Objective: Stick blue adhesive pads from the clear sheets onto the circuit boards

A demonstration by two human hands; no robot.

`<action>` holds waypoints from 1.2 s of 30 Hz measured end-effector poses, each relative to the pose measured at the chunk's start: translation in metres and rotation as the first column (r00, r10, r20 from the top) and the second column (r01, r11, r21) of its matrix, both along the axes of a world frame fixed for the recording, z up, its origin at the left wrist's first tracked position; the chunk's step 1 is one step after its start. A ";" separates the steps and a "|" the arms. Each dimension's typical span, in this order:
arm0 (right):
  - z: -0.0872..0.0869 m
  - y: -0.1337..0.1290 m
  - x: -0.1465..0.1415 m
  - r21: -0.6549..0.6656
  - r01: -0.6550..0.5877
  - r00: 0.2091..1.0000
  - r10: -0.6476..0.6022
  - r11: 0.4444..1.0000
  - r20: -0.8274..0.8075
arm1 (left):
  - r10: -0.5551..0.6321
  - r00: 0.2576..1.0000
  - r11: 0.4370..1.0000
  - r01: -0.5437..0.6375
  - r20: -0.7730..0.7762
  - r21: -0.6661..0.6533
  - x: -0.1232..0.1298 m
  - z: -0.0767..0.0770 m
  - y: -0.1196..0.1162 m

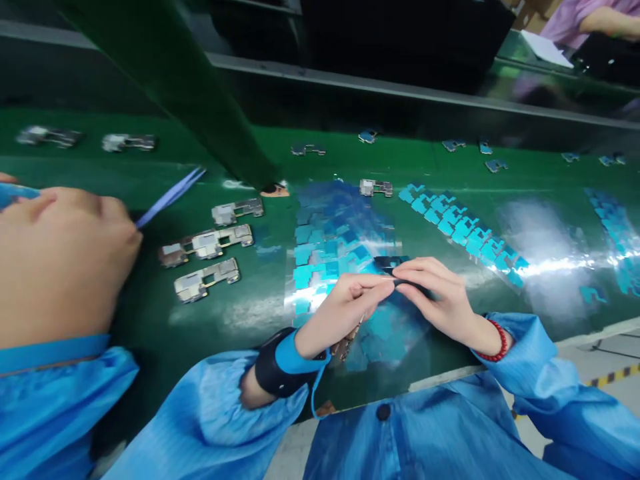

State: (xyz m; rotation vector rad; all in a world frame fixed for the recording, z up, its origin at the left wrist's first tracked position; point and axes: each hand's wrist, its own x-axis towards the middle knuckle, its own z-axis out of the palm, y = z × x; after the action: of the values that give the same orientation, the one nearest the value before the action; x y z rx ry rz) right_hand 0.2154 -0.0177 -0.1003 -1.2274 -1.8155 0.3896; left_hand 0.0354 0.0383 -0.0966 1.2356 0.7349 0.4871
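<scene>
My left hand (353, 300), with a black and blue band at its wrist, pinches the near end of a thin dark piece (414, 289) over the bench. My right hand (440, 293), wearing a red beaded bracelet, grips the same piece between thumb and fingers. Seen nearly edge-on and partly covered by fingers, its kind is unclear; it could be a small circuit board. Below both hands lies a clear sheet with rows of blue film pieces (305, 253). Part of a circuit board (345, 345) shows beneath my left wrist.
Several phone circuit boards (207, 243) lie left of the film sheet, another board (376, 188) behind it. A co-worker's hand (65, 260) and purple tweezers (173, 197) are at left. A green post (200, 87) rises behind. More blue film strips (465, 230) lie right.
</scene>
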 end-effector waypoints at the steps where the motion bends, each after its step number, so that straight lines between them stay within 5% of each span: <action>1: -0.003 0.001 -0.001 0.025 0.000 1.000 0.000 1.000 0.021 | -0.007 1.000 1.000 0.007 0.003 0.001 0.000 0.001 0.000; 10: -0.009 -0.012 0.005 0.309 -0.033 0.963 -0.053 0.950 0.264 | 0.079 0.995 0.997 -0.077 -0.068 0.026 0.005 0.000 -0.004; 16: 0.008 -0.034 0.012 0.075 -0.096 0.992 0.101 0.993 -0.075 | 0.253 0.946 0.949 -0.203 -0.201 0.241 0.001 -0.010 0.002; 19: 0.003 -0.035 0.023 -0.065 0.022 0.969 -0.037 0.998 -0.244 | 0.373 0.885 0.886 -0.250 -0.278 0.391 0.000 -0.009 -0.001; 22: -0.006 -0.026 0.030 -0.175 0.201 0.954 -0.233 0.964 -0.187 | 0.463 0.832 0.822 -0.274 -0.306 0.500 -0.001 -0.001 -0.007; 30: 0.009 -0.014 0.004 -0.263 0.036 0.986 -0.078 0.964 -0.151 | 0.077 0.980 0.887 0.017 -0.184 0.462 -0.001 0.013 -0.021; 33: 0.014 -0.009 0.005 -0.326 0.043 0.963 -0.127 0.944 -0.240 | 0.058 0.990 0.917 -0.001 -0.130 0.399 -0.003 0.014 -0.017; 36: 0.018 -0.004 0.014 -0.433 0.050 0.910 -0.220 0.900 -0.352 | 0.180 0.980 0.935 -0.141 -0.091 0.325 -0.006 0.013 -0.010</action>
State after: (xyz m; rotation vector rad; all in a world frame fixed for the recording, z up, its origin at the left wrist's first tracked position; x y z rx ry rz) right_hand 0.2296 -0.0215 -0.0826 -1.4332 -1.3238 0.9115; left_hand 0.0297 0.0284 -0.0831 1.5227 0.8882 0.6911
